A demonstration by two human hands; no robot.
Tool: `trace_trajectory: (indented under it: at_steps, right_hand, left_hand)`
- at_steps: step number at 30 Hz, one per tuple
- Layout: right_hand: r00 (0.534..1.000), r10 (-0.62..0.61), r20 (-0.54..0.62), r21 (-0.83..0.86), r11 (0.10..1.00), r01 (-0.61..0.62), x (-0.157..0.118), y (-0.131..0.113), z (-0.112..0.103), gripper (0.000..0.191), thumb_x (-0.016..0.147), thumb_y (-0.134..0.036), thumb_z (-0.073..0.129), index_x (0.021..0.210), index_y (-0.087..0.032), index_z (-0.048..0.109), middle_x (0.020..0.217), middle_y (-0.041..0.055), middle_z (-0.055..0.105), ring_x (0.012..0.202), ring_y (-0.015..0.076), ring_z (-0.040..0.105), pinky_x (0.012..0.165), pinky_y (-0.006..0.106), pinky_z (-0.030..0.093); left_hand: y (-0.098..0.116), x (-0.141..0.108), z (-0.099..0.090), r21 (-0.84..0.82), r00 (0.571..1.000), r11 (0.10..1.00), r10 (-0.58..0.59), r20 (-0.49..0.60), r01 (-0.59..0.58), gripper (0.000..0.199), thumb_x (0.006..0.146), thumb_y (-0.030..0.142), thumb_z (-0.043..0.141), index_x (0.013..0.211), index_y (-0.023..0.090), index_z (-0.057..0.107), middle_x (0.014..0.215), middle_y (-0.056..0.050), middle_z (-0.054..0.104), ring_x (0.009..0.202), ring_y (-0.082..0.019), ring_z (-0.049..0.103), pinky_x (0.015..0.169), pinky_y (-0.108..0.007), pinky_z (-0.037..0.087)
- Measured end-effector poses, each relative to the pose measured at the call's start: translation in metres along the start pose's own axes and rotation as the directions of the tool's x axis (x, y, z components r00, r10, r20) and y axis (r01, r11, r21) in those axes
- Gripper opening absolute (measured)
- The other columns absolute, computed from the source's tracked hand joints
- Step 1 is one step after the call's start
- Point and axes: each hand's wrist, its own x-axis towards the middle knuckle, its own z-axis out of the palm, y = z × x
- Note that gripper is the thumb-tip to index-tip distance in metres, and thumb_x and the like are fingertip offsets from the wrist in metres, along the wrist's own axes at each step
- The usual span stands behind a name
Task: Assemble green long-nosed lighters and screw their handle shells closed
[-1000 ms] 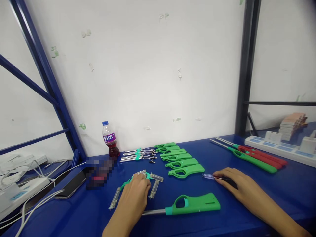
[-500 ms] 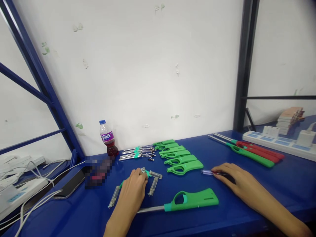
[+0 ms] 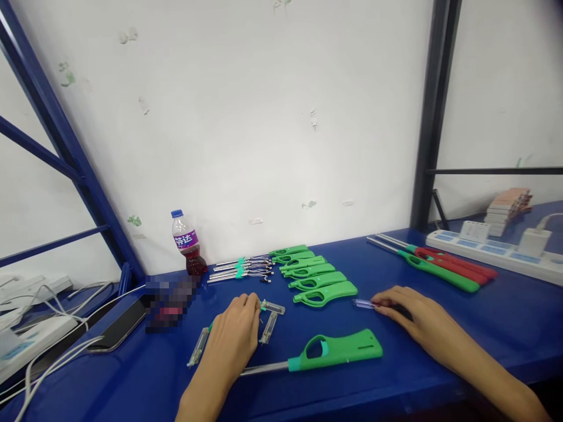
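1. Slim tool (image 3: 364, 303), with a clear, violet-tinted end, is right of centre above a dark blue surface (image 3: 308, 401). Its dark end runs back beneath the right hand (image 3: 402, 310).
2. Three small clear tubes (image 3: 268, 327) lie close to the left hand (image 3: 235, 328): one on its outer side, two near its thumb side, almost meeting at a corner.
3. Nearest the viewer, a green lighter (image 3: 338, 350) lies between the hands; its metal barrel passes out of sight at the left wrist.
4. Possible trouble: a sideways sweep of the left hand could scatter the loose tubes, since nothing fences them in. Its wrist, so near the barrel, might nudge the lighter askew. A loosened right grip would probably let the narrow tool roll.
5. Pose: the left forearm rises from the bottom edge, hand palm-down, knuckles arched. Its fingertips are hidden, so whether they pinch anything cannot be told. The right forearm slants in from the lower right, its hand low, thumb and fingers pinching the tool.
6. Beyond, between the hands, sits a row of green handles (image 3: 325, 293); metal rods with wires (image 3: 229, 273) lie to its left.
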Motion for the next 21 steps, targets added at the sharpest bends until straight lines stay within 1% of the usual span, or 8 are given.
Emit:
trace_trajectory:
  at_steps: [4, 8, 10, 13, 16, 17, 19, 21]
  right_hand:
    - [0.999, -0.015, 0.039, 0.01, 1.0, 0.015, 0.0, -0.007, -0.004, 0.035, 0.106, -0.053, 0.053, 0.115, -0.03, 0.079, 0.113, 0.0078, 0.079, 0.108, 0.0305, 0.073, 0.096, 0.044, 0.059]
    - [0.998, -0.036, 0.06, 0.022, 0.999, 0.035, 0.001, -0.013, -0.008, 0.034, 0.109, -0.049, 0.05, 0.11, -0.029, 0.077, 0.109, 0.0075, 0.078, 0.104, 0.0284, 0.073, 0.091, 0.041, 0.059]
    - [0.998, -0.04, 0.052, 0.023, 0.999, 0.039, 0.001, -0.015, -0.009, 0.032, 0.109, -0.046, 0.049, 0.108, -0.029, 0.076, 0.109, 0.0074, 0.078, 0.102, 0.0279, 0.073, 0.09, 0.041, 0.06]
    - [0.999, -0.039, 0.024, 0.016, 0.999, 0.039, 0.0, -0.018, -0.01, 0.03, 0.109, -0.044, 0.049, 0.109, -0.029, 0.075, 0.108, 0.0074, 0.078, 0.1, 0.0282, 0.072, 0.09, 0.042, 0.059]
    - [0.999, -0.031, -0.016, 0.002, 1.0, 0.031, 0.0, -0.02, -0.011, 0.029, 0.108, -0.043, 0.051, 0.109, -0.029, 0.076, 0.102, 0.0068, 0.078, 0.095, 0.0283, 0.072, 0.087, 0.042, 0.059]
    - [0.999, -0.03, -0.033, -0.002, 1.0, 0.03, 0.0, -0.021, -0.011, 0.028, 0.108, -0.042, 0.051, 0.113, -0.029, 0.076, 0.102, 0.0067, 0.078, 0.095, 0.0282, 0.072, 0.087, 0.042, 0.06]
    - [0.997, -0.03, -0.074, -0.009, 1.0, 0.029, -0.001, -0.024, -0.012, 0.033, 0.109, -0.037, 0.048, 0.131, -0.03, 0.071, 0.105, 0.007, 0.077, 0.096, 0.0275, 0.072, 0.089, 0.043, 0.059]
    - [0.99, -0.029, -0.139, 0.023, 0.999, 0.032, -0.001, -0.033, -0.014, 0.044, 0.109, -0.033, 0.045, 0.152, -0.031, 0.055, 0.108, 0.0073, 0.076, 0.096, 0.0254, 0.072, 0.092, 0.042, 0.06]
  left_hand:
    - [-0.003, 0.001, 0.001, -0.055, 0.999, 0.998, 0.033, -0.04, -0.035, 0.027, 0.111, 0.018, 0.04, 0.108, 0.022, 0.066, 0.104, -0.005, 0.074, 0.099, -0.026, 0.073, 0.076, -0.032, 0.052]
    - [-0.004, 0.002, 0.007, -0.115, 0.992, 0.991, 0.063, -0.11, -0.075, 0.033, 0.108, 0.015, 0.041, 0.123, 0.021, 0.07, 0.117, -0.01, 0.076, 0.111, -0.03, 0.073, 0.083, -0.036, 0.057]
    - [-0.003, 0.001, 0.011, -0.158, 0.983, 0.981, 0.091, -0.159, -0.116, 0.036, 0.108, 0.016, 0.041, 0.127, 0.022, 0.071, 0.121, -0.01, 0.076, 0.114, -0.03, 0.073, 0.087, -0.036, 0.058]
    - [0.001, -0.001, 0.016, -0.238, 0.962, 0.949, 0.15, -0.229, -0.205, 0.036, 0.11, 0.021, 0.039, 0.119, 0.025, 0.074, 0.12, -0.007, 0.077, 0.112, -0.026, 0.074, 0.09, -0.032, 0.058]
    - [0.012, -0.003, 0.018, -0.325, 0.937, 0.899, 0.205, -0.283, -0.295, 0.031, 0.109, 0.026, 0.043, 0.114, 0.027, 0.074, 0.114, -0.004, 0.08, 0.105, -0.022, 0.076, 0.09, -0.03, 0.059]
    - [0.018, -0.003, 0.018, -0.354, 0.93, 0.88, 0.217, -0.296, -0.318, 0.028, 0.109, 0.026, 0.045, 0.112, 0.027, 0.073, 0.111, -0.002, 0.08, 0.1, -0.021, 0.077, 0.089, -0.029, 0.059]
    - [0.03, -0.006, 0.018, -0.407, 0.922, 0.845, 0.226, -0.314, -0.346, 0.023, 0.107, 0.025, 0.049, 0.108, 0.027, 0.072, 0.106, 0.0, 0.081, 0.088, -0.019, 0.077, 0.085, -0.027, 0.06]
    - [0.042, -0.009, 0.018, -0.449, 0.922, 0.822, 0.216, -0.321, -0.349, 0.02, 0.107, 0.025, 0.051, 0.105, 0.028, 0.071, 0.097, 0.002, 0.08, 0.075, -0.016, 0.074, 0.079, -0.025, 0.06]
